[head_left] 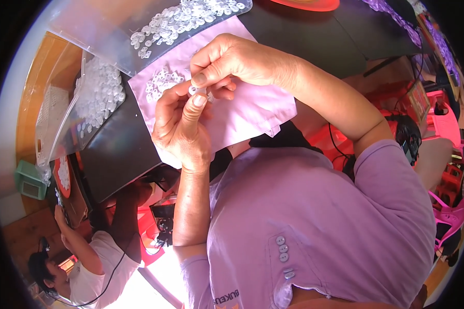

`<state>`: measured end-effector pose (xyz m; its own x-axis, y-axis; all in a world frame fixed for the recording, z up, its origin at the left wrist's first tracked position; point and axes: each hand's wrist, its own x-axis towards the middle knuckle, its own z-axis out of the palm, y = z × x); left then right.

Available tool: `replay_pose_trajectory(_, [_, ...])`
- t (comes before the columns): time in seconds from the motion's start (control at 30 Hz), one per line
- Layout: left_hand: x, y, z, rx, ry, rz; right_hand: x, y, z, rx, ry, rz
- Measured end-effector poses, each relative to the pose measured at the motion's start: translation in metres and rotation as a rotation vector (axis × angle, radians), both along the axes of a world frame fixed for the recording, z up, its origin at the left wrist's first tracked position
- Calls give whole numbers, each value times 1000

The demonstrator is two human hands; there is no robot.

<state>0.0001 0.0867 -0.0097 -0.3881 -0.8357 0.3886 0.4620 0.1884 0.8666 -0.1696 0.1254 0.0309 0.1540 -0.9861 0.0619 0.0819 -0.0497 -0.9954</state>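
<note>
Above a pink cloth, my two hands meet at a small white plastic piece with a round hole. My left hand pinches it from below between thumb and fingers. From above, my right hand closes its thumb and forefinger at the top of the piece; its other fingers curl behind. The exact contact at the fingertips is partly hidden. Just left of the hands, a loose pile of similar white pieces lies on the cloth.
Beyond the cloth, a clear plastic tray holds many white pieces. A clear bag of white parts lies left on the dark table. An orange-red plate stands far back. Another person works at lower left.
</note>
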Motion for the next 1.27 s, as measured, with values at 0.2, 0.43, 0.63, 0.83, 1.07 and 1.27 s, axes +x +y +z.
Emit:
replay_pose_trajectory(0.2, [1, 6, 1, 24, -41, 34, 0, -1, -1, 14, -29, 31])
replay_pose_trajectory(0.43, [0, 4, -2, -38, -29, 33, 1, 1, 0, -6, -7, -39])
replay_pose_trajectory(0.63, [0, 4, -3, -106, -60, 93, 2, 2, -2, -6, 24, -4])
replay_pose_trajectory(0.83, [-3, 6, 0, -58, -41, 100, 3, 1, 0, -4, 13, -48])
replay_pose_trajectory(1.07, [-2, 4, -3, -68, -46, 106, 4, 0, -1, -7, 28, -94])
replay_pose_trajectory(1.27, [1, 1, -3, -46, -91, 74, 2, -1, -3, -7, 34, -67])
